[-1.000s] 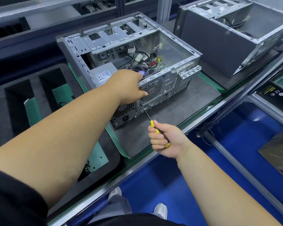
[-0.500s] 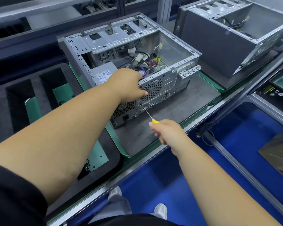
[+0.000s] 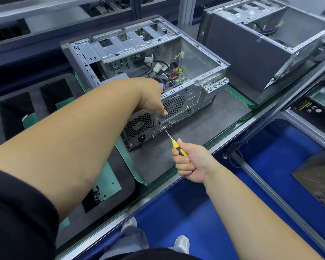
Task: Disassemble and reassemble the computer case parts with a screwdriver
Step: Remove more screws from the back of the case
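Screwdriver (image 3: 174,140) tip sits against the case's (image 3: 178,102) rear panel at centre frame, just below the round fan grille, where a screw appears to be, though it is too small to confirm. The right hand (image 3: 190,162), lower centre, is clenched round the yellow handle. The left hand (image 3: 152,96) drapes over the case's top rear edge with its thumb pointing down the grille; whether its fingers curl over the rim cannot be told.

Likely risks: the shaft meets the panel at a slant, so the tip could cam out of the screw head and skid into the ports beside it, or strip the head. A freed screw could drop onto the grey mat (image 3: 204,128) and roll toward the bench edge. If the left hand eases, the case may shift.
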A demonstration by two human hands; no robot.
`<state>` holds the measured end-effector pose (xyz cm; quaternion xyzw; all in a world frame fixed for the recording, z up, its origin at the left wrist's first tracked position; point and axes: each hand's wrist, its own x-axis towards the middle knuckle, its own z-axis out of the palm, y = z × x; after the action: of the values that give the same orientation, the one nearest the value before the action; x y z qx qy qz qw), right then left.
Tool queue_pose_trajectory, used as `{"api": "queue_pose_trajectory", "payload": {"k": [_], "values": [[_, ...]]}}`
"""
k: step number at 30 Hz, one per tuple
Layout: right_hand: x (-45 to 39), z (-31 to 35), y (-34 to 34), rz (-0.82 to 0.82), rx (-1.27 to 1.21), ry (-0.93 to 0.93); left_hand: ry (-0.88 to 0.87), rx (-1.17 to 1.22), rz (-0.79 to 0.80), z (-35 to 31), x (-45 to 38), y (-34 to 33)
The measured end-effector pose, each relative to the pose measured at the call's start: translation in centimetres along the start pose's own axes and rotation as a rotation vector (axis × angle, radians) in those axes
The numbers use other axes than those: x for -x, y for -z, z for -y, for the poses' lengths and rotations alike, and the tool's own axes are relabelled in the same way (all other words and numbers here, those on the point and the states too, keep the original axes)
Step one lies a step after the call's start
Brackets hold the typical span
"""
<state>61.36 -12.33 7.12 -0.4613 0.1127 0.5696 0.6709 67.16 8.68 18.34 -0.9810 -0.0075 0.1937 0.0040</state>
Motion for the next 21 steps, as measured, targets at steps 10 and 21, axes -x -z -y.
{"api": "queue_pose_trajectory", "payload": {"k": [10, 21], "values": [[0.0, 0.1, -3.2, -0.392, 0.417, 0.052, -0.050, 0.037, -0.005, 1.0, -0.1, -0.2], [-0.5, -1.5, -4.8, -0.899, 1.557, 0.359, -0.018, 0.012, -0.014, 1.3, -0.2, -0.4]]}}
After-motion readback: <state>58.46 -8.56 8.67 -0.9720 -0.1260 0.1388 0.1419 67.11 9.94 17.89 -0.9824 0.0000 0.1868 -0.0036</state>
